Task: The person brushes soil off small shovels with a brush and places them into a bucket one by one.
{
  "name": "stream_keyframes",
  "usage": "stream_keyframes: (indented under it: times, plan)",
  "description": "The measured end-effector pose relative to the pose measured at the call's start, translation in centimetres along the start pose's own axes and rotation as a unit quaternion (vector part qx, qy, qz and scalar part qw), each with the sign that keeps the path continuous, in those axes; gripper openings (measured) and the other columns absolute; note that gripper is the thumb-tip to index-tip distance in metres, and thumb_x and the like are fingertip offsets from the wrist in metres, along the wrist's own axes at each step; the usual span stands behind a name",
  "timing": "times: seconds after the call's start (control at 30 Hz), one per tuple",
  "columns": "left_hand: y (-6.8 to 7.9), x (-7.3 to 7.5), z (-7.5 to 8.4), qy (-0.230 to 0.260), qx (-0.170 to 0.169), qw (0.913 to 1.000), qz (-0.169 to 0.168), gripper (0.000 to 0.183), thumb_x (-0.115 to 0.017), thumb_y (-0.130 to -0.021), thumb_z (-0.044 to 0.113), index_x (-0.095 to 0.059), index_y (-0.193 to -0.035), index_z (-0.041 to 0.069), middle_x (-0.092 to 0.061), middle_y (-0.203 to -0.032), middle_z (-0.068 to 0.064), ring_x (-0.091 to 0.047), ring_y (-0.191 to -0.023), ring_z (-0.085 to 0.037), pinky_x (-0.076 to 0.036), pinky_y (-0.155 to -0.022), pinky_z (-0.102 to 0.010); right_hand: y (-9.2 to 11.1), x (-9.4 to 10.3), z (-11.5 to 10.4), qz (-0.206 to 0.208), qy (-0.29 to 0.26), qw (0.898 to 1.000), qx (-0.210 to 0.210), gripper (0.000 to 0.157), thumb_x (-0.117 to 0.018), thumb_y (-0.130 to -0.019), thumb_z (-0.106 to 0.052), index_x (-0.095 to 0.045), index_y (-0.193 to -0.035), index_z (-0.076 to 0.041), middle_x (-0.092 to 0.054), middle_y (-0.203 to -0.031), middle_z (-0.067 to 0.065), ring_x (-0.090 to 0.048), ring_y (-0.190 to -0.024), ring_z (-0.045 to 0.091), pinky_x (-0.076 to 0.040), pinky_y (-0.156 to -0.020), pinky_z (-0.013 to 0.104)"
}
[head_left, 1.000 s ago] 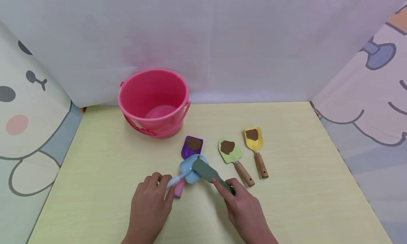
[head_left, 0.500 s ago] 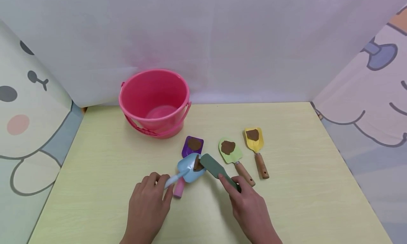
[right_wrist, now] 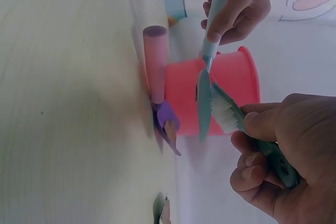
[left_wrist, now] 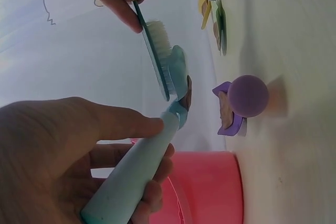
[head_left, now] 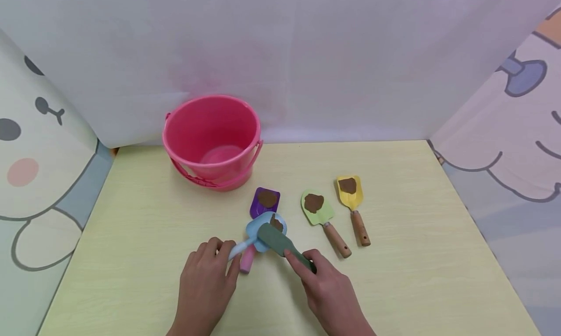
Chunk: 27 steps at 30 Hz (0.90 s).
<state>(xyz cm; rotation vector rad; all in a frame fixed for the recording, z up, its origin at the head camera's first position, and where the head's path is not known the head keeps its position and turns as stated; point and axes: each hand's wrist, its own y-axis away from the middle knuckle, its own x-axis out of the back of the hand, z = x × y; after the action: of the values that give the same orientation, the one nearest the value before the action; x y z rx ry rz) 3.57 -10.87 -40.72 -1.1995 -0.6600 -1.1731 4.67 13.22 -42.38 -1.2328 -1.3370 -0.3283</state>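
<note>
My left hand grips the handle of a small light blue shovel, holding its blade above the table. A brown patch shows on that blade. In my right hand is a dark green brush with white bristles, its index finger laid along the back. The bristles face the blade and appear to touch it in the wrist views. Below the blue shovel lies a purple shovel with a pink handle; its brown patch is visible, its middle hidden.
A pink bucket stands at the back left, its handle folded down in front. To the right lie a light green shovel and a yellow shovel, both wooden-handled with brown patches. White cloth hangs behind the table.
The brush moved right to the blue blade's edge, baring the brown patch, then came back left across the blade. The left hand and its shovel shifted only slightly.
</note>
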Motion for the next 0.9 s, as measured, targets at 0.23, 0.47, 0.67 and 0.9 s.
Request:
stream_keyframes:
  times: [0.23,0.47,0.67,0.9]
  plan:
    - [0.1,-0.1,-0.1,-0.001,-0.005,1.0,0.008,0.033,-0.094,-0.071,0.01,-0.075,-0.097,0.008,-0.063,-0.085,-0.005,-0.054,-0.072,-0.018,-0.043,-0.063,-0.033,0.0,0.4,0.2,-0.019,0.042,0.999,-0.026,0.073,-0.096,-0.064,0.004,-0.075,-0.127,-0.026,-0.062,-0.1,-0.001,-0.059,-0.078,0.004,-0.047,-0.054,0.015]
    - [0.0,0.1,-0.1,-0.006,-0.002,1.0,0.0,0.032,-0.094,-0.072,0.011,-0.075,-0.098,0.008,-0.064,-0.085,-0.006,-0.053,-0.071,-0.017,-0.045,-0.063,-0.034,0.0,0.8,0.6,-0.025,0.048,0.997,-0.051,0.071,-0.094,-0.066,0.005,-0.075,-0.127,-0.027,-0.062,-0.1,-0.001,-0.062,-0.077,0.006,-0.046,-0.053,0.016]
    - [0.1,-0.1,-0.2,-0.003,-0.006,0.9999,0.011,0.032,-0.094,-0.071,0.009,-0.075,-0.097,0.008,-0.063,-0.085,-0.006,-0.054,-0.07,-0.017,-0.046,-0.063,-0.035,0.0,1.0,0.8,-0.033,0.048,0.996,-0.071,0.071,-0.092,-0.069,0.006,-0.075,-0.128,-0.028,-0.062,-0.101,0.001,-0.061,-0.076,0.008,-0.049,-0.055,0.018]
    - [0.2,-0.1,-0.3,-0.002,-0.005,0.9999,0.012,0.032,-0.093,-0.071,0.009,-0.075,-0.097,0.008,-0.063,-0.085,-0.006,-0.054,-0.07,-0.018,-0.046,-0.063,-0.035,-0.1,1.3,0.9,-0.027,0.045,0.996,-0.075,0.07,-0.091,-0.071,0.006,-0.074,-0.13,-0.026,-0.061,-0.102,0.002,-0.058,-0.072,0.007,-0.045,-0.053,0.016]
